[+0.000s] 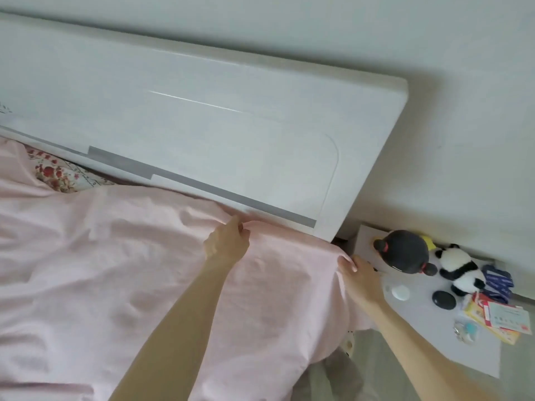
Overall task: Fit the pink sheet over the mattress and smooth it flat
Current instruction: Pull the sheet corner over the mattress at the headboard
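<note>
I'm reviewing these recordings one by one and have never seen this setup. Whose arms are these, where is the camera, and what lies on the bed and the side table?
There is no robot here. The single picture comes from a wide-angle camera on a person's head, looking down, so both bare arms are the wearer's own. The left hand pinches the pink sheet beside the white headboard. The right hand grips the sheet at the bed's corner. The sheet is wrinkled, and floral fabric shows uncovered at the far left. The nightstand holds a dark plush toy, a plush panda, a white disc, a black oval object and some printed cards.
</note>
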Tool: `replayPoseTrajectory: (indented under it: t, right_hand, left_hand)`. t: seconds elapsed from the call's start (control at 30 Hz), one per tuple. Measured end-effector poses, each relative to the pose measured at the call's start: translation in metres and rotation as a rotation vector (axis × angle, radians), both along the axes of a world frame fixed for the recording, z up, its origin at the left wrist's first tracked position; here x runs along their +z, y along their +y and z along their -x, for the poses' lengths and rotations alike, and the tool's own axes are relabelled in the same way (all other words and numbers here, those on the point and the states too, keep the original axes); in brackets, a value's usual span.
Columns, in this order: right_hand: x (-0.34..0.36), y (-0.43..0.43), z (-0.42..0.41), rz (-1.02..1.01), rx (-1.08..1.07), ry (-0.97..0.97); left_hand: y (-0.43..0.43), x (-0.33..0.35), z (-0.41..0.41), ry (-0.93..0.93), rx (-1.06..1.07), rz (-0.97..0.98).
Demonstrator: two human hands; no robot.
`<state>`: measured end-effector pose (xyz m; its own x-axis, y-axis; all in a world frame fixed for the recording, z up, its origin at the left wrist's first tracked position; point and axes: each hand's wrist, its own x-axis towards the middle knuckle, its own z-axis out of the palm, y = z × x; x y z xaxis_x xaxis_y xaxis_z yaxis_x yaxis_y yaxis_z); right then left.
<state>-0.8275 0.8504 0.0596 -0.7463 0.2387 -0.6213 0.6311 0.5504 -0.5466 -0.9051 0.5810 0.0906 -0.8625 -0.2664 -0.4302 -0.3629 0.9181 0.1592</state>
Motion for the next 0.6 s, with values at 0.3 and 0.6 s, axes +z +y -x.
replayPoseTrajectory:
  t: [0.3, 0.6]
  right_hand:
    - [-0.103, -0.009, 0.018, -0.102, -0.117, -0.007]
    - [-0.169, -0.013, 0.026, -0.009, -0.209, -0.129]
  left_hand:
    - [0.025, -0.083, -0.004, 0.1, 0.267, -0.262]
    - [-0.005, -0.154, -0.02, 0.162, -0.391, 0.101]
